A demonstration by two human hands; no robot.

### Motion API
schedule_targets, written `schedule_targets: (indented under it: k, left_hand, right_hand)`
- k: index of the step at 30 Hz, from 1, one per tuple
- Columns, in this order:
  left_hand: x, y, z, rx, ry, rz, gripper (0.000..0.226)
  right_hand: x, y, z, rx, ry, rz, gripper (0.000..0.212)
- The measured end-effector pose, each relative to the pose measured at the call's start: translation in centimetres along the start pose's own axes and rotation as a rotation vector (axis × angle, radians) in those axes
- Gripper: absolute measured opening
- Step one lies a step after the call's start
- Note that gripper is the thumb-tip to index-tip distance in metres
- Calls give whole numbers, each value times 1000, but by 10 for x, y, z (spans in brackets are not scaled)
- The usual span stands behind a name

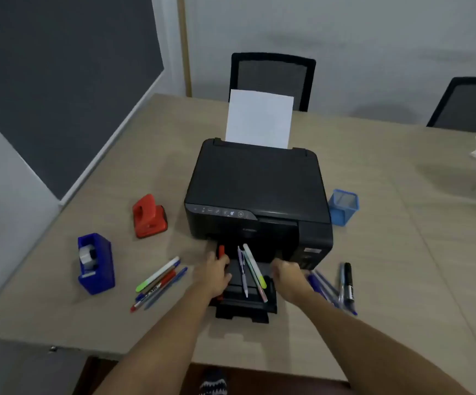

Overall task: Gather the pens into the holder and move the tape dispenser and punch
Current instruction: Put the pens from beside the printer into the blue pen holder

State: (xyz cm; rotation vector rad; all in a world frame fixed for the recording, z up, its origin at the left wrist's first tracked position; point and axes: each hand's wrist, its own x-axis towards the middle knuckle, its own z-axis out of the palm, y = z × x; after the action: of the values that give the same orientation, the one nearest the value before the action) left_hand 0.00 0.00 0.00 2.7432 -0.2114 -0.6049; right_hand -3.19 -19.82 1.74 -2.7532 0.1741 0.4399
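both hands (215, 270) at printer tray (245, 306)

Your printer (256, 192) fills the table's (402, 252) middle, walling the holder (343, 206) off from the left. Reach it along the right side, where bare table lies beyond the right pens (331, 289). On the left, punch (148, 216), dispenser (96, 263) and left pens (160, 283) stand apart, with open lanes between. The tray (245, 297) juts toward you, carrying pens.
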Motion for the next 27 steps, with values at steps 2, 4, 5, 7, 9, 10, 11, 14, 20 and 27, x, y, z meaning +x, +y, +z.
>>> schedule_targets:
  k: [2, 4, 5, 7, 9, 10, 11, 14, 20, 27]
  left_hand:
    - [6, -4, 0, 28, 33, -6, 32]
    - [10, -5, 2, 43, 13, -11, 32]
    - [14, -6, 4, 24, 6, -15, 39]
    - [19, -7, 8, -52, 18, -10, 53]
    - [21, -4, 10, -186, 11, -10, 52]
    - [20, 0, 11, -241, 11, -3, 48]
    - [18, 4, 12, -290, 14, -2, 48]
    - [20, 16, 17, -313, 51, -35, 41]
    - [23, 35, 14, -223, 45, -89, 58]
    - [33, 16, 14, -119, 68, -196, 38]
  right_hand:
    - [8, -10, 9, 32, 6, 21, 17]
    - [15, -23, 16, 49, -16, 44, 17]
    - [20, -28, 20, 63, -14, 59, 17]
    - [28, -36, 23, 62, 10, 82, 18]
    - [32, -42, 25, 38, 20, 108, 20]
    - [35, -43, 26, 22, 15, 119, 21]
    - [36, -44, 27, 4, 7, 123, 23]
    - [37, -41, 26, -38, -21, 143, 27]
    - [38, -25, 29, -19, -68, 244, 41]
    - [24, -31, 48, 116, -54, 319, 27]
